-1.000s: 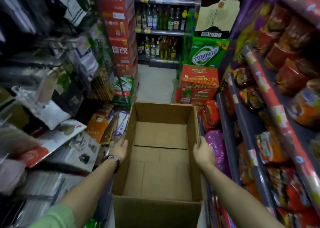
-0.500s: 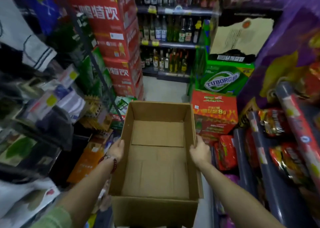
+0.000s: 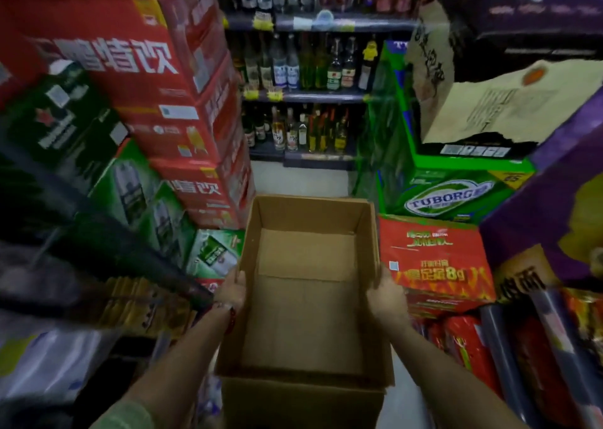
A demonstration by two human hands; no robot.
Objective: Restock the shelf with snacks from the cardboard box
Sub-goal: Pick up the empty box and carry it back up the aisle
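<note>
A narrow shop aisle is shown from above. At the left, a tall stack of red drink cartons [image 3: 153, 79] with white lettering is seen, and green beer cases [image 3: 107, 171] are piled against its foot. At the far end, a bottle shelf [image 3: 306, 96] is filled with upright glass bottles on several levels. At the right, a green Tuborg case [image 3: 453, 194] is stacked on a red carton [image 3: 434, 262] with yellow print, and a purple box [image 3: 548, 200] is set just beside them. The snack shelf [image 3: 499, 357], at lower right, is lined with red snack packets [image 3: 466, 347].

In the centre, the open cardboard box [image 3: 306, 298] is held in the air over the aisle floor, between the two stacks. Its inside is shown bare down to the folded bottom flaps.

The box is gripped at both long sides. The left hand [image 3: 232, 290] is wrapped over the left wall near its middle, with the thumb at the top edge; a red bracelet [image 3: 231, 317] is worn at that wrist. The right hand [image 3: 386, 298] is curled over the right wall opposite, with the fingers hidden outside the cardboard. A green sleeve [image 3: 127, 415] is visible on the left forearm at the lower edge.
</note>
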